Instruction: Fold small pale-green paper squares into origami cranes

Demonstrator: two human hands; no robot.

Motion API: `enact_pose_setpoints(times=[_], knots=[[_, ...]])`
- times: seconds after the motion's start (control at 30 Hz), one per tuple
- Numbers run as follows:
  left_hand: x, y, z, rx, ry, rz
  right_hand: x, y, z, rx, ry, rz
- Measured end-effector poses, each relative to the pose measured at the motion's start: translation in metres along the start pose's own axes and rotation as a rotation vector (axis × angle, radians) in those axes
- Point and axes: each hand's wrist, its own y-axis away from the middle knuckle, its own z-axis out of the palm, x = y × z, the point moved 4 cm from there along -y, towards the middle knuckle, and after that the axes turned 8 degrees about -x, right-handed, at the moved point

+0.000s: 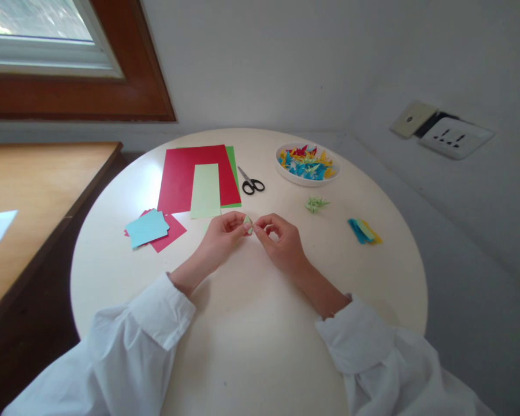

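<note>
Both hands meet at the middle of the round white table (pixel 251 323). My left hand (pixel 225 231) and my right hand (pixel 281 240) pinch a small pale green folded paper piece (pixel 248 222) between their fingertips, just above the tabletop. The paper is mostly hidden by the fingers. White sleeves cover both forearms. A finished pale green folded paper figure (pixel 316 203) lies to the right, beyond my right hand.
Large red sheet (pixel 179 173) with a pale green strip (pixel 205 190) on it and a green sheet beneath lies at the back left. Small blue and red squares (pixel 149 228) lie left. Black scissors (pixel 250 182), a white bowl (pixel 301 179) of coloured folded figures and small coloured papers (pixel 364 231) are nearby.
</note>
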Motion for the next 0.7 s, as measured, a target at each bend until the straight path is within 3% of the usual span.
enact_pose_setpoints(times=[0.27, 0.5, 0.7], knots=[[0.003, 0.001, 0.0, -0.025, -0.003, 0.024, 0.004, 0.0, -0.001, 0.014, -0.093, 0.078], [0.004, 0.002, -0.001, 0.019, 0.088, 0.04, 0.005, 0.001, 0.007, -0.152, -0.236, 0.137], [-0.002, 0.001, -0.001, 0.049, 0.194, 0.006, 0.006, 0.001, 0.008, -0.146, -0.231, 0.173]])
